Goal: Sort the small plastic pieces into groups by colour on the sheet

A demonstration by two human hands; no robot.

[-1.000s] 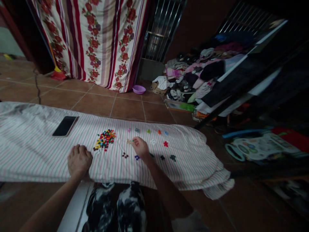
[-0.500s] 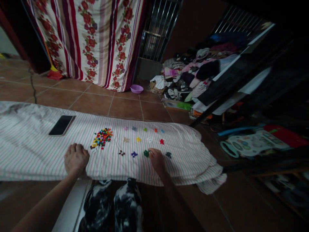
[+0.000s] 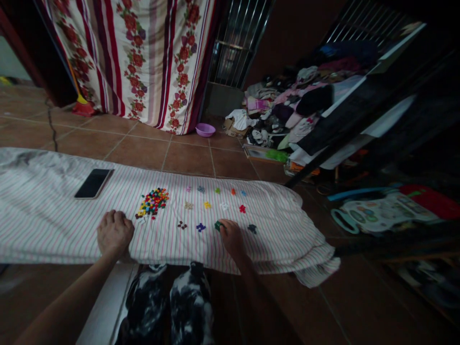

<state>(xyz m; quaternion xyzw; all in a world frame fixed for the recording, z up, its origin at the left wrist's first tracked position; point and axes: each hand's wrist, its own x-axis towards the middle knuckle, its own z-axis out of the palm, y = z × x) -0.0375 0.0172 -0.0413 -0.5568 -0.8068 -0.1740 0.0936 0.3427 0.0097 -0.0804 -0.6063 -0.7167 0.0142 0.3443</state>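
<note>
My left hand point(image 3: 115, 233) lies palm down on the striped cloth, its fingers low and slightly bent, with nothing visible in it. Beyond its fingertips is a mixed pile of small coloured pieces point(image 3: 154, 202), too small to name exactly. My right hand point(image 3: 232, 237) is closed in a pinch at a small dark green piece point(image 3: 217, 225) in a little green cluster; the fingers partly hide it. Around it lie sorted clusters: purple-blue pieces point(image 3: 200, 227), brown pieces point(image 3: 182, 224), dark grey-green pieces point(image 3: 252, 229), yellow pieces point(image 3: 207, 204) and red pieces point(image 3: 242, 209).
The striped cloth point(image 3: 53, 225) covers a low, long surface before my knees. A phone point(image 3: 94, 184) lies on it at the left. On the tiled floor beyond stand a purple basin point(image 3: 205, 130) and a heap of clothes point(image 3: 283, 105). A dark slanted frame point(image 3: 312, 163) rises at the right.
My right hand has shifted slightly left, its fingertips now covering more of the green cluster. My left hand stays resting on the cloth. The whole view has moved a little.
</note>
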